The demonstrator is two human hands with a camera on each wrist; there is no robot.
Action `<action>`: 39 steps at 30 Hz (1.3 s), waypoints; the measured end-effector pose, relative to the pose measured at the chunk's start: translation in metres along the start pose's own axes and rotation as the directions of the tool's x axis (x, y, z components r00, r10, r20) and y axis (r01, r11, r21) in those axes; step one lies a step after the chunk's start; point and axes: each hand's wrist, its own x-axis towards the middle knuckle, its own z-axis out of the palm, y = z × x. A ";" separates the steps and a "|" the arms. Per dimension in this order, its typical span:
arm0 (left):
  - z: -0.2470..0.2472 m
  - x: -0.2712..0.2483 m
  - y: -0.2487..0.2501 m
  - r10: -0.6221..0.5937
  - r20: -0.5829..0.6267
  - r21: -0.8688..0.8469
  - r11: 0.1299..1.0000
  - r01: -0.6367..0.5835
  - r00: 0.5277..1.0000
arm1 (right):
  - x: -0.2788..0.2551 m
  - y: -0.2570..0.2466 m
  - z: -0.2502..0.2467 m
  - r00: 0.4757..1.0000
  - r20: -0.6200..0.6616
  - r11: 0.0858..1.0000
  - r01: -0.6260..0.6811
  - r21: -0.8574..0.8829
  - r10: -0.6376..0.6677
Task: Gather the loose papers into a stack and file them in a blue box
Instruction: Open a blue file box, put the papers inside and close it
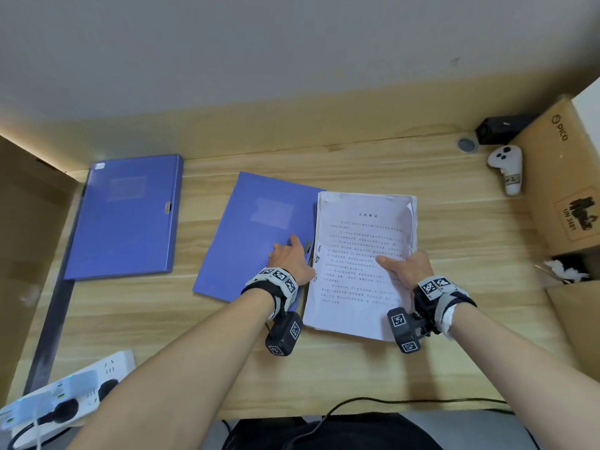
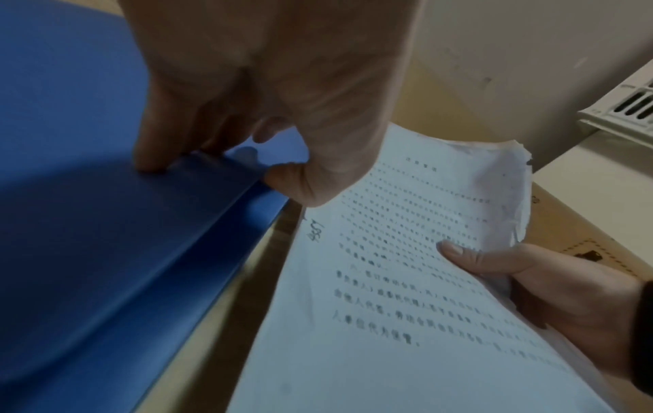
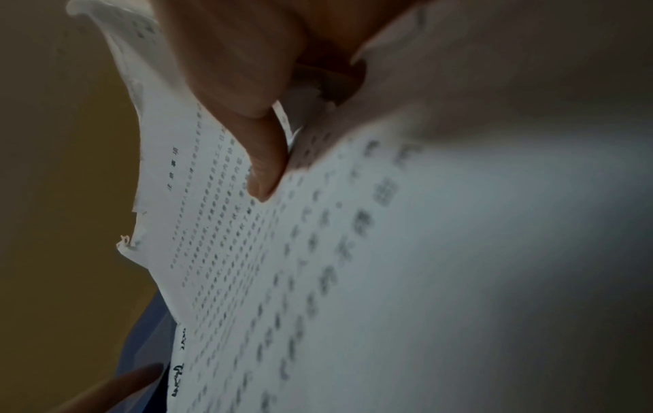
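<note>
Papers point(image 1: 360, 264) stacked, pinched in right hand point(image 1: 407, 269) just right of blue box point(image 1: 256, 238); left hand point(image 1: 292, 258) curls on its flap edge. Lift flap fully, slide stack in square.

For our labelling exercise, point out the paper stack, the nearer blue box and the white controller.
paper stack point(image 1: 362, 254), head view, printed top sheet.
nearer blue box point(image 1: 250, 235), head view, lid.
white controller point(image 1: 506, 167), head view, its body.
</note>
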 end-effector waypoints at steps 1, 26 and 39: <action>-0.008 -0.003 -0.001 0.029 -0.013 -0.013 0.999 -0.029 1.000 | -0.001 -0.002 0.000 1.000 0.004 1.000 0.002 0.006 -0.002; -0.170 -0.071 -0.194 -0.054 -0.343 0.307 0.937 0.166 0.938 | -0.017 -0.093 0.142 0.984 0.140 0.985 0.128 -0.117 -0.111; -0.103 0.006 -0.167 0.062 0.101 -0.836 0.546 0.051 0.993 | -0.005 -0.099 0.195 0.962 0.225 0.988 0.146 0.053 -0.154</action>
